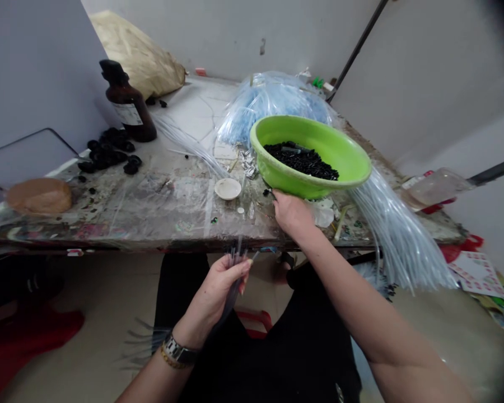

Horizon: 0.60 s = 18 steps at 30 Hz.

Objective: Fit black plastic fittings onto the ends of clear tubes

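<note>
In my left hand (229, 274), the fingers are wrapped round a bunch of thin clear plastic tubes (237, 252) held upright in front of the table edge; the tubes' lower ends trail beside my wrist. My right hand (292, 212) rests at the tabletop under the near side of a green basin (311, 126). Its fingertips are closed at a small black piece (266, 192), partly hidden by the fingers. Many small black pieces (306, 162) lie heaped inside the basin. A small white dish (228, 189) is left of my right hand.
Bundles of clear tubing (403, 235) hang off the table's right side, and more bluish tubing (273, 103) lies behind the basin. A brown bottle (130, 106), black caps (109, 148) and a brown round block (40, 196) stand left. A clear container (439, 187) is at right.
</note>
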### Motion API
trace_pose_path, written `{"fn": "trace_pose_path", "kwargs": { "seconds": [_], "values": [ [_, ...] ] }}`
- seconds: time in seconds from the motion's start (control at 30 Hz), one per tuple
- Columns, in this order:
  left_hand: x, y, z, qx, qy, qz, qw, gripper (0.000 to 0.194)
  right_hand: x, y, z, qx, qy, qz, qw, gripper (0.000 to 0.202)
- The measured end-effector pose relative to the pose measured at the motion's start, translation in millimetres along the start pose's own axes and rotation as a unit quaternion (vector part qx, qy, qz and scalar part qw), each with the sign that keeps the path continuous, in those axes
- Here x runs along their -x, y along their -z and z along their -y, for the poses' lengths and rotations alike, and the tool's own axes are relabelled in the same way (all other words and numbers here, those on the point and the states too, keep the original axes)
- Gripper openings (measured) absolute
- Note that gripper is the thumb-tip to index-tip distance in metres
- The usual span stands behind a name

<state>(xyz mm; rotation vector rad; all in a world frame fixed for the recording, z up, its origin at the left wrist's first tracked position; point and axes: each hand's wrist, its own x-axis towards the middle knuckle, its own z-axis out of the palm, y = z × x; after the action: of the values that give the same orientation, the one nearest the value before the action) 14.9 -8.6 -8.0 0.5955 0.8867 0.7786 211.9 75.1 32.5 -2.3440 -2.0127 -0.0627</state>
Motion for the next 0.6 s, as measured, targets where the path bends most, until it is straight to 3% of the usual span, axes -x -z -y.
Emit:
{"fn": "trace_pose_path", "kwargs": {
  "seconds": [0.27,0.43,0.6],
  "values": [
    [-0.8,1.1,1.4,-0.017,0.012,0.004,1.000,0.026,-14.6,-3.7,19.6,0.040,-0.014,0.019,0.999,0.033],
    [-0.8,1.1,2.4,-0.018,0.019,-0.001,1.000,0.028,-18.3,-4.9,16.7,0.037,-0.014,0.017,0.999,0.028],
    [-1.6,2.3,3.4,-0.012,0.021,0.004,1.000,0.027,-2.7,-2.9,7.0,0.020,0.015,0.002,1.000,0.034]
  ]
}}
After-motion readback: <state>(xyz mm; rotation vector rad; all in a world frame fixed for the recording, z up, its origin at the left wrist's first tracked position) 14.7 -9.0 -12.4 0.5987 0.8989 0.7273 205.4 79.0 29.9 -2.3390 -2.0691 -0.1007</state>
